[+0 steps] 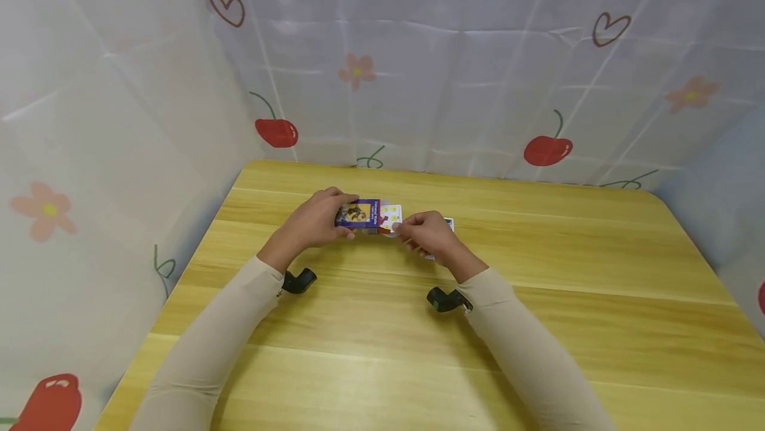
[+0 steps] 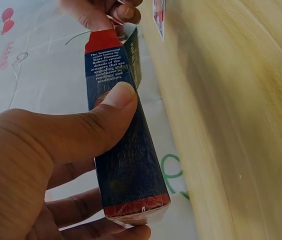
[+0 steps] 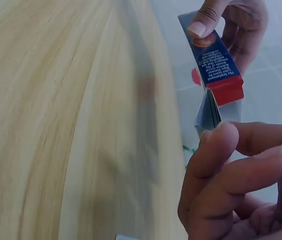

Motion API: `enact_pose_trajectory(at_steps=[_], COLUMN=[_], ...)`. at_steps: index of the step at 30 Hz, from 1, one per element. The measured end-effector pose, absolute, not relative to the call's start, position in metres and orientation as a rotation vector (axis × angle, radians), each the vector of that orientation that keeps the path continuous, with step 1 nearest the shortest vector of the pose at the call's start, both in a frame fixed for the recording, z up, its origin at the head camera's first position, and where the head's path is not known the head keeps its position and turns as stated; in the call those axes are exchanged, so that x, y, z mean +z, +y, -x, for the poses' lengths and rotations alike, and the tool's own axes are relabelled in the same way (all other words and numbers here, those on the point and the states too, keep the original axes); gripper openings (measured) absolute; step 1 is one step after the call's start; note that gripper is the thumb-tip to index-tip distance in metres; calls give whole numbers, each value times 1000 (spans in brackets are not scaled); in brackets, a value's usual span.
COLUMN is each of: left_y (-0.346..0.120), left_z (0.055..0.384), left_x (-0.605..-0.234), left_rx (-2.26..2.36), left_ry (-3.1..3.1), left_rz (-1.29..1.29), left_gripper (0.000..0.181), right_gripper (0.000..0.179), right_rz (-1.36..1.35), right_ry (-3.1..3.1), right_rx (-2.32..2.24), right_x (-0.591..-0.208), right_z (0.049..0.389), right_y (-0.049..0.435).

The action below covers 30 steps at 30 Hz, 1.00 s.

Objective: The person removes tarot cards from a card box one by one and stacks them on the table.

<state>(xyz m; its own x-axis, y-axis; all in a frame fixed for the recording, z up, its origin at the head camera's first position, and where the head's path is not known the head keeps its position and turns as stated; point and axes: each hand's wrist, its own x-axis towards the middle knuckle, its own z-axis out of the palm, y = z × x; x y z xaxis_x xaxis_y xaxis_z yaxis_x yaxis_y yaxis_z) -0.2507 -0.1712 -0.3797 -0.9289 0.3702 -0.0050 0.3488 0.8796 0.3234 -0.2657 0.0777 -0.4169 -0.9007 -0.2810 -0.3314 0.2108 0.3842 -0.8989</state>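
Observation:
My left hand [image 1: 315,220] grips a dark blue and red card box [image 1: 358,213] with a picture on its front, held above the table. In the left wrist view the thumb lies along the narrow printed side of the box [image 2: 128,165], and fingers wrap behind it. At the box's right end, my right hand [image 1: 435,237] pinches a white card [image 1: 392,213] with yellow marks, which sticks partly out of the box. Whether several cards are pinched together, I cannot tell. Another card [image 1: 450,224] lies on the table, partly hidden behind the right hand.
The wooden table [image 1: 358,351] spreads under both arms. A white curtain [image 1: 442,86] with cherries, flowers and hearts hangs behind it and along the left side. A black wrist camera [image 1: 299,280] sits at the left cuff, another black camera [image 1: 445,299] at the right.

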Motion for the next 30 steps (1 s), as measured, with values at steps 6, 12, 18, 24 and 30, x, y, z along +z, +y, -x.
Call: enact_pose_trajectory(at_steps=[6, 12, 18, 24, 30], left_y=[-172, -172, -172, -173, -176], left_z=[251, 251, 251, 251, 250], left_x=[-379, -378, -378, -378, -380], left_rx=[504, 507, 517, 508, 521], left_ry=[2995, 2989, 2995, 3001, 2989], left_rz=[-539, -516, -522, -528, -524], left_gripper=[73, 74, 74, 74, 73], right_gripper=[35, 36, 34, 37, 35], right_rz=[11, -41, -74, -158, -84], right_ry=[2212, 2198, 2212, 2259, 2297], right_rx=[-1659, -1764, -1848, -1825, -1893], right_x=[-418, -419, -416, -412, -413], right_z=[268, 269, 269, 273, 276], right_y=[93, 104, 111, 123, 135])
